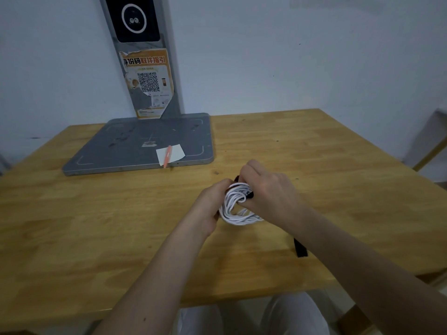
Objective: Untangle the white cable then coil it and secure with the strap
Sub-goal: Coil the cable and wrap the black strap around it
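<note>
A white cable (235,209) is wound into a small coil held just above the wooden table (96,226), at its middle. My left hand (212,204) grips the coil's left side. My right hand (268,189) closes over the coil's upper right part, where a black strap (250,195) wraps around the strands; a dark strap end shows above my fingers. Most of the strap is hidden under my right hand.
A second black strap (300,247) lies on the table under my right forearm. A grey stand base (150,143) with an upright post sits at the back left, carrying a white paper slip (177,153) and an orange pen (167,156). A chair stands at the right.
</note>
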